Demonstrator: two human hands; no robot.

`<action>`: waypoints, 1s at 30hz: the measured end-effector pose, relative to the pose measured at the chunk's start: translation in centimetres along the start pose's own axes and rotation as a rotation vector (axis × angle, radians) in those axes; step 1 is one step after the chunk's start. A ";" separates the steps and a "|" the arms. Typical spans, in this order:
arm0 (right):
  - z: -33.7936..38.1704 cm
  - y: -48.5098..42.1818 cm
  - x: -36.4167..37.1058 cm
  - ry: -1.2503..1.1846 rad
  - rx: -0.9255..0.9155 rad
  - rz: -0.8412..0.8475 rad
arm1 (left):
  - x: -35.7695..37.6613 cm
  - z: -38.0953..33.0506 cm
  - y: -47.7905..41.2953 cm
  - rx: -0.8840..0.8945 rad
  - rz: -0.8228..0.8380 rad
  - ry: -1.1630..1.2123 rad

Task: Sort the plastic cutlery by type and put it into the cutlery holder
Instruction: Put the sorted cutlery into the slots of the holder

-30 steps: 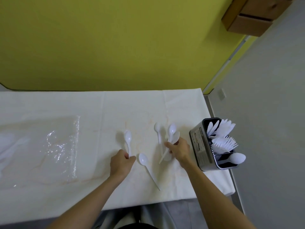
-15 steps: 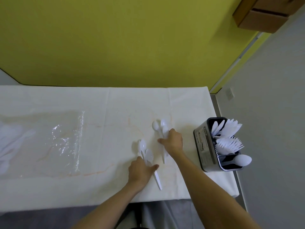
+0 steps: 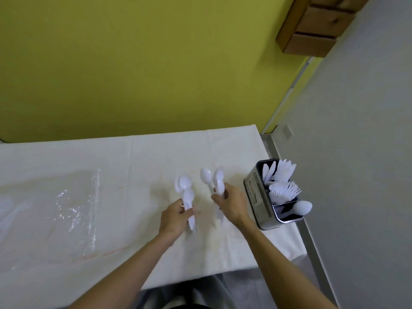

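On the white table point(image 3: 66, 253), just in front of me, I have gathered spoons into both hands. My left hand point(image 3: 176, 217) is closed round the handles of a small bunch of spoons point(image 3: 186, 189), bowls fanned away from me. My right hand point(image 3: 230, 204) is pinched on a second bunch of spoons point(image 3: 218, 182), and one more spoon point(image 3: 206, 176) shows just to the left of it; the picture is blurred there, so I cannot tell whether that one is in my grip or lying loose on the cloth. My hands are near each other but not touching.

The cutlery holder point(image 3: 258, 197) stands just to the right of my right hand, near the table's right edge. Its far section holds knives and forks, and the near section has one spoon point(image 3: 302, 207) leaning out over the rim.

To do this step well, I think I should square the handles in each hand so the bowls all face one way, then drop them handle-first into that near section, right hand first, since it is closer. Loose plastic spoons slip easily, so a firm pinch low on the handles should keep the bunch from splaying. A crumpled clear plastic bag point(image 3: 73, 208) lies well off to my left.
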State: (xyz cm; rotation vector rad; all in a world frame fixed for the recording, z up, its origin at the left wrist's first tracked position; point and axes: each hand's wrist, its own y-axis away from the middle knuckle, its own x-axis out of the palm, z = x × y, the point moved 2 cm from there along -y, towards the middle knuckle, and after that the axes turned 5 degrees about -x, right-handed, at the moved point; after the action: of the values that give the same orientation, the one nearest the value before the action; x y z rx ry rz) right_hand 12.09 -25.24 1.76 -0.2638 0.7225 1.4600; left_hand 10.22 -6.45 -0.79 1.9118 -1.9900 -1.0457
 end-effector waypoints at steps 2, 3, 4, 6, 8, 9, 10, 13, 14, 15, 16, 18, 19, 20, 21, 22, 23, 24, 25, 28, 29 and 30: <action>1.1 1.7 -2.3 -0.104 -0.051 -0.080 | 0.3 -2.4 0.5 0.073 0.010 0.088; 1.8 2.5 -3.5 -0.146 -0.062 -0.111 | 0.4 -3.6 0.8 0.094 0.016 0.141; 2.2 3.6 -5.1 -0.190 -0.057 -0.161 | 0.9 -5.0 1.2 0.132 0.034 0.184; 3.0 5.0 -7.4 -0.295 -0.050 -0.225 | 1.3 -6.9 1.7 0.184 0.063 0.265; 2.6 7.3 -11.4 -0.424 -0.052 -0.340 | 3.6 -9.7 3.0 0.255 0.178 0.327; 2.4 8.0 -12.7 -0.485 -0.051 -0.366 | 4.2 -10.6 3.6 0.274 0.216 0.368; 1.8 8.9 -14.4 -0.542 -0.052 -0.421 | 5.6 -11.7 4.4 0.303 0.266 0.385; -0.6 10.4 -17.1 -0.630 -0.006 -0.552 | 9.0 -13.7 6.6 0.335 0.399 0.435; -1.5 10.6 -17.4 -0.655 0.026 -0.593 | 10.1 -14.0 7.2 0.330 0.432 0.436; -2.3 10.6 -17.4 -0.694 0.057 -0.628 | 11.1 -14.0 7.6 0.319 0.452 0.435; -3.0 10.5 -17.4 -0.732 0.086 -0.660 | 12.0 -13.9 7.7 0.312 0.458 0.416; -4.3 10.0 -17.1 -0.799 0.143 -0.714 | 13.4 -13.6 7.6 0.325 0.449 0.360; -5.0 9.8 -16.9 -0.824 0.165 -0.735 | 14.1 -13.4 7.5 0.335 0.431 0.327; -5.5 9.5 -16.7 -0.834 0.184 -0.752 | 14.6 -13.3 7.3 0.350 0.406 0.276; -5.9 9.2 -16.3 -0.822 0.203 -0.760 | 14.9 -13.1 7.0 0.371 0.377 0.221; -6.3 9.1 -15.8 -0.756 0.219 -0.763 | 15.2 -12.9 6.9 0.396 0.349 0.150; -6.6 8.9 -15.6 -0.654 0.224 -0.758 | 15.6 -12.8 7.0 0.424 0.325 0.080; -6.7 8.9 -15.4 -0.537 0.223 -0.744 | 15.9 -12.8 7.1 0.464 0.300 0.017; -6.7 8.9 -15.2 -0.435 0.209 -0.732 | 16.1 -12.7 7.2 0.501 0.278 -0.037; -6.6 9.0 -15.3 -0.261 0.142 -0.703 | 16.7 -12.5 7.2 0.596 0.222 -0.148; -6.8 9.0 -15.3 -0.233 0.136 -0.684 | 16.8 -12.5 7.0 0.615 0.227 -0.180; -6.9 9.1 -15.3 -0.205 0.131 -0.664 | 17.0 -12.3 6.7 0.630 0.240 -0.207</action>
State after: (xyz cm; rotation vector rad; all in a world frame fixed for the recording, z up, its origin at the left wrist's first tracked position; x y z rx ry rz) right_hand 2.25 -40.39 7.81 -0.2205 0.4926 0.7904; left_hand 9.47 -27.12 6.67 1.7918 -2.8409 -0.6143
